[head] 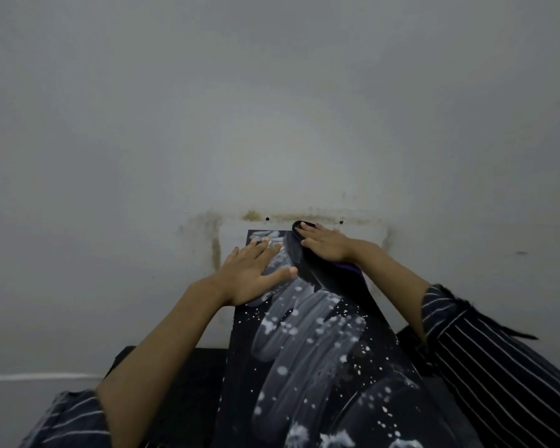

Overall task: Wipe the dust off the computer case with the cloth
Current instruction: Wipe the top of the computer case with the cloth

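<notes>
We see the black case [307, 367] running away from us toward the grey wall [272, 108], its top streaked and speckled with white dust. Our left hand [256, 273] lies flat on the case's far left part with fingers spread, while our right hand [324, 242] presses a dark cloth [324, 276] onto the far right corner, fingers straight. Both forearms are bare, with striped sleeves [498, 360] pushed up, and the wall behind the case carries brownish stains [215, 250].

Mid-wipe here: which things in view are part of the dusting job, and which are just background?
In the job:
computer case, dusty top
cloth, under the right hand
left hand, flat on the case

Background:
wall, stained
black surface beneath the case
</notes>
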